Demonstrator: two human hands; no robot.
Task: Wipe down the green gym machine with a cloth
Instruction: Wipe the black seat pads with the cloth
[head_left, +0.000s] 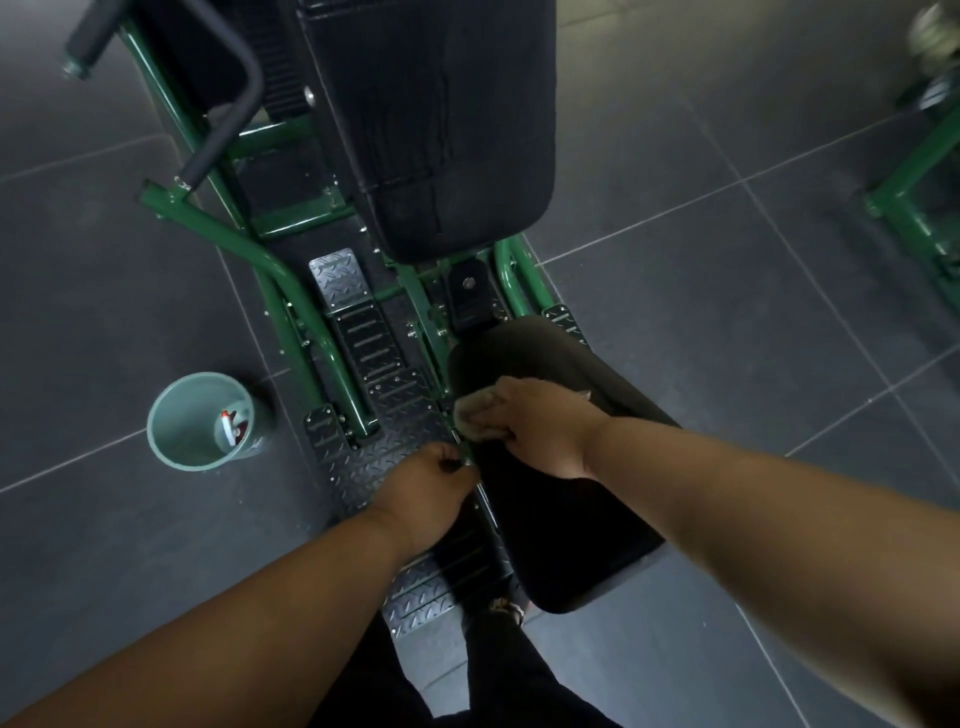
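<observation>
Machine: green gym machine (270, 262) fills the frame's centre, black seat pad (561, 467) at lower middle.
Right hand (540, 428): clutches a pale cloth (475, 410) at the pad's left edge.
Left hand (421, 486): fingers curled around the green bar beside it.
Bucket (200, 421): left, on floor tiles.

Both bare forearms reach forward and down, converging. The left hand (423, 480) has its fingers curled, pinching at the green bar (467, 457). The right hand (535, 423), just beyond that bar, curls over a cloth (475, 410), knuckles up.
</observation>
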